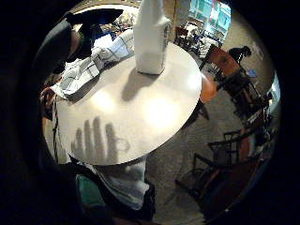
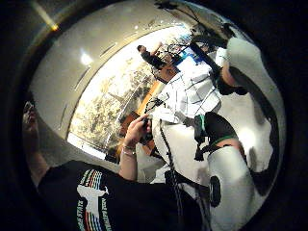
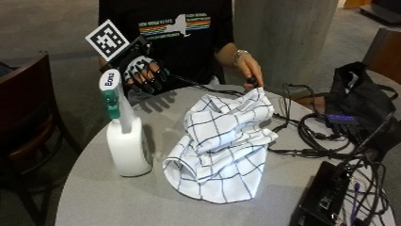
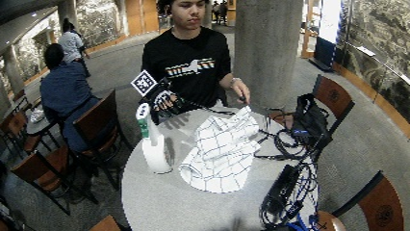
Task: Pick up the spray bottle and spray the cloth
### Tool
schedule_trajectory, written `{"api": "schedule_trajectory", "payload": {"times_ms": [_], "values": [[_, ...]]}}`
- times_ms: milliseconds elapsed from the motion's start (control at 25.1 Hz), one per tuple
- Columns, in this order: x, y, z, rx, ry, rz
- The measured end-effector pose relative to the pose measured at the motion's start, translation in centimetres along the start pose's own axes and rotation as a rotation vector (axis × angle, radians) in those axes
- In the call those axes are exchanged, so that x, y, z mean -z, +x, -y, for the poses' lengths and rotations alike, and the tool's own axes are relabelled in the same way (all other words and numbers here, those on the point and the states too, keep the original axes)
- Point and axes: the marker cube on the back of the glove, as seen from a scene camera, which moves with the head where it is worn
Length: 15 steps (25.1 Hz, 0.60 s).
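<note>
Fingers [image 3: 150,82] of gloved right hand [image 3: 143,71] spread, straight, pointing down, holding nothing, hovering above far edge of round counter [image 3: 125,197]. Spray bottle [image 3: 125,136] upright on counter near hand, long axis vertical, green trigger facing away from cloth, apart from hand. Checked cloth [image 3: 225,146] heaped just beside bottle, mid-counter. Bare hand [image 3: 249,70] touching cloth's far corner.

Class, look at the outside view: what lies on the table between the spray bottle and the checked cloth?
Nothing: the outside view shows only a bare strip of table between the spray bottle and the checked cloth.
</note>
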Motion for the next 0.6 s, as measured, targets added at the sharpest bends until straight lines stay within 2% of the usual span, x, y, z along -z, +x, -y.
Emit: {"api": "schedule_trajectory", "payload": {"times_ms": [159, 398, 598], "values": [[0.8, 0.0, -0.8, -0.052, -0.041, -0.02], [1.1, 0.7, -0.6, -0.016, -0.009, -0.026], [0.9, 0.6, -0.5, -0.1, -0.025, -0.022]]}}
